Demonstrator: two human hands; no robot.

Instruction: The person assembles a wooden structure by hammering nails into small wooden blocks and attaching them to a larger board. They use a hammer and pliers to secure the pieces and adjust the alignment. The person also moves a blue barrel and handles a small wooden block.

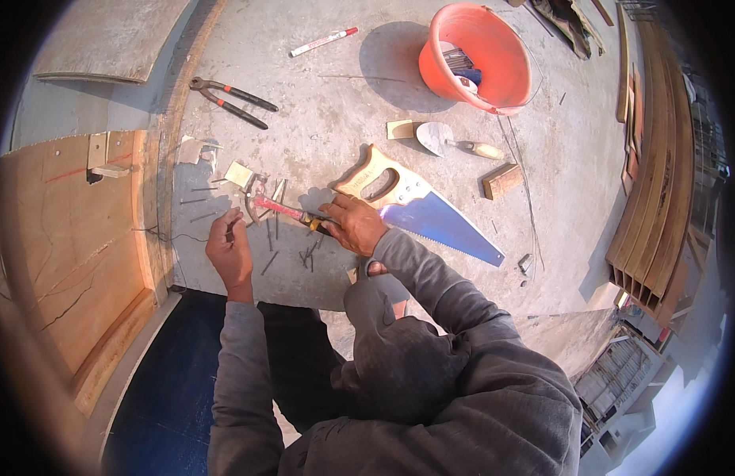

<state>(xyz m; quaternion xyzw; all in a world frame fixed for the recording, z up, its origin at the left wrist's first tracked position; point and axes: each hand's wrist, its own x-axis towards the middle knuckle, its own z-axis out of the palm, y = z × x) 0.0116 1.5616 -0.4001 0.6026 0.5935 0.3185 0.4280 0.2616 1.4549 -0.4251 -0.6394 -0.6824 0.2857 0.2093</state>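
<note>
My right hand lies over the black and yellow handle of a claw hammer, its fingers closed round the grip. The hammer's red shaft and head point left across the concrete. My left hand is raised beside the hammer head, fingertips drawn together; whatever is between them is too small to make out. Several loose nails are scattered under and around the hammer. Just beyond my right hand rests a handsaw with a wooden handle and blue blade. A small wood block sits near the hammer head.
Pincers and a red-white marker lie farther off. An orange bucket holds tools at the back right. Nearer are a trowel and a wood block. A plywood panel stands left; long brown beams are stacked right.
</note>
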